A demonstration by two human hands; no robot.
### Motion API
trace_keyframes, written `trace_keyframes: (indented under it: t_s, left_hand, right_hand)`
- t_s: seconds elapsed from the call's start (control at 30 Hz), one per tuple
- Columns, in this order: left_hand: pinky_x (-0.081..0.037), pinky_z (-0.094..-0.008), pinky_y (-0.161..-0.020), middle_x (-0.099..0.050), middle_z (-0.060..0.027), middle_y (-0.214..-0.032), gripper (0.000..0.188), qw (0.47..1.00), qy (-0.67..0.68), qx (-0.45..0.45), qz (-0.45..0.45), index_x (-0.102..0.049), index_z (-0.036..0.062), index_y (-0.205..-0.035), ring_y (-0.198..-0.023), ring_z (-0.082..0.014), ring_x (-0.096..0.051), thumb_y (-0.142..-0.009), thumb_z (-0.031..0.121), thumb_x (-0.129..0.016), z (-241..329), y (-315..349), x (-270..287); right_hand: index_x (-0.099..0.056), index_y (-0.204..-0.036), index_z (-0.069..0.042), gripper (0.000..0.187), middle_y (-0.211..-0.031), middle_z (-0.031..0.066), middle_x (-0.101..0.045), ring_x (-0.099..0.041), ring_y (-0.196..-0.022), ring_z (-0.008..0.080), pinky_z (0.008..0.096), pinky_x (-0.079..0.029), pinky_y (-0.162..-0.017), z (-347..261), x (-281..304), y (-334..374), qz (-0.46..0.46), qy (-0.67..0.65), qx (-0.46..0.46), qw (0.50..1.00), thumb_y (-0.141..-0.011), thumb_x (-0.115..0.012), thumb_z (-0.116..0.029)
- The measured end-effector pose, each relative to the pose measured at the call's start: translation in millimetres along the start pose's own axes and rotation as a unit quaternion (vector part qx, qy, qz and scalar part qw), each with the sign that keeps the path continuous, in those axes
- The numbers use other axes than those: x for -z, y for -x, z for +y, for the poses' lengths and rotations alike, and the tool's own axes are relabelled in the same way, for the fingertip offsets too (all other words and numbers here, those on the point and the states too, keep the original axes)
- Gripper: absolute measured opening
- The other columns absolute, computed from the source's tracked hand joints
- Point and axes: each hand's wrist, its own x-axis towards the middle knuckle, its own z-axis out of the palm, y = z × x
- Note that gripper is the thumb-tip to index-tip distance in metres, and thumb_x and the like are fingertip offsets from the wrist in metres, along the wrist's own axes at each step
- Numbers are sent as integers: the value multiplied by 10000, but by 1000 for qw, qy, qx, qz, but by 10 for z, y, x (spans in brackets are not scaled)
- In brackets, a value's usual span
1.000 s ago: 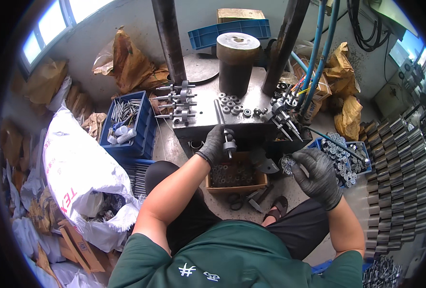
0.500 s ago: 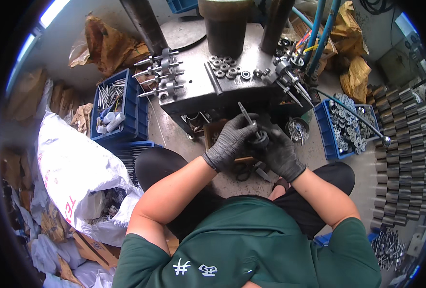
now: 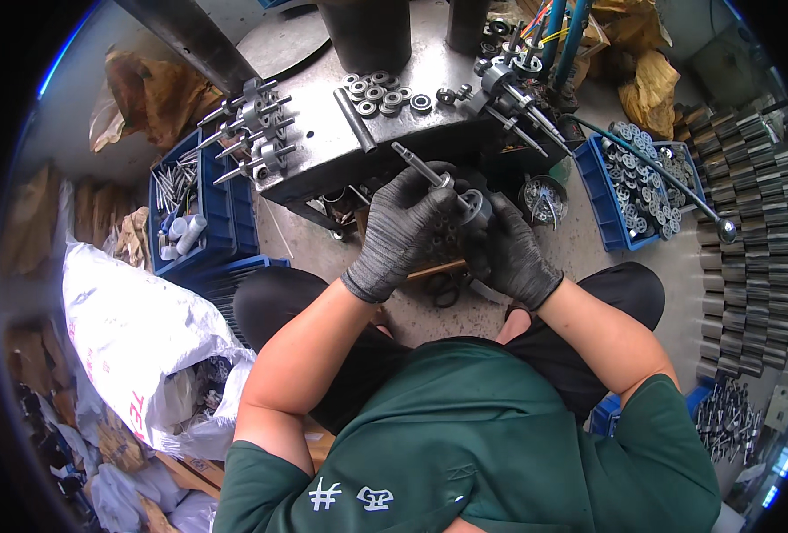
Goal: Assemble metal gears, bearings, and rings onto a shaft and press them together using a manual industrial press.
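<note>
In front of me is a metal shaft (image 3: 419, 164) with a dark round disc (image 3: 476, 211) and a small ring on it, its stepped thin end pointing up and left. My left hand (image 3: 398, 233), in a grey knit glove, is closed around the shaft, thumb by the small ring. Gloved the same way, my right hand (image 3: 518, 253) is closed at the disc end, fingers curled by its lower edge; its fingertips are partly in shadow. Just beyond, on the steel press table, lie loose bearings (image 3: 378, 92) and a plain metal rod (image 3: 355, 120).
Shafts with discs (image 3: 256, 129) stand at the table's left; similar ones (image 3: 514, 93) lie at its right. Blue bins (image 3: 620, 213) of metal parts flank me. A ball-ended lever (image 3: 725, 229) reaches over the right bin. A white sack (image 3: 136, 311) sits left; stacked metal cylinders (image 3: 745, 258) line the right.
The view has shifted, so the table sits further left and higher. Both hands still hold the shaft, now tilted more to the left, with the disc more visible.
</note>
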Motion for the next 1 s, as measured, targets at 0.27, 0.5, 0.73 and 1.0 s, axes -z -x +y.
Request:
trace_keyframes:
  t_s: [0.27, 0.5, 0.73, 1.0]
  left_hand:
    - [-557, -337, -943, -711, -127, -1144, 434, 1000, 15, -10, -6, -605, -19, -1300, -1070, -208, -686, -969, 241, -709, -64, -38, -47]
    - [-547, -345, -966, -704, -136, -1162, 415, 999, 40, 0, -5, -584, -14, -1320, -1078, -213, -681, -1010, 254, -649, -117, -32, -90]
    - [-503, -328, -1018, -677, -127, -1222, 396, 999, 54, -8, 0, -580, -2, -1346, -1150, -199, -642, -1030, 235, -611, -89, 65, -153]
    - [-525, -361, -861, -698, -92, -1012, 260, 945, -262, -137, -137, -689, 37, -1138, -941, -233, -671, -923, 181, -709, 7, 292, -158]
  right_hand:
    - [-545, -1356, -111, 569, -1211, 93, -629, -619, -1088, 224, 413, -530, -939, -21, 17, 46, 167, 115, 92, 975, -1021, -475, -566]
    - [-519, -1381, -55, 549, -1220, 102, -611, -613, -1105, 203, 386, -519, -988, 12, -189, 121, 76, 172, 170, 967, -958, -649, -380]
    - [-494, -1419, -52, 715, -1186, 77, -608, -602, -1098, 157, 316, -526, -958, -117, -327, 328, 158, 502, 324, 786, -785, -823, -74]
    - [-488, -1434, -71, 776, -1193, 71, -603, -603, -1094, 164, 321, -532, -952, -275, -354, 491, 130, 489, 400, 764, -743, -838, -35]
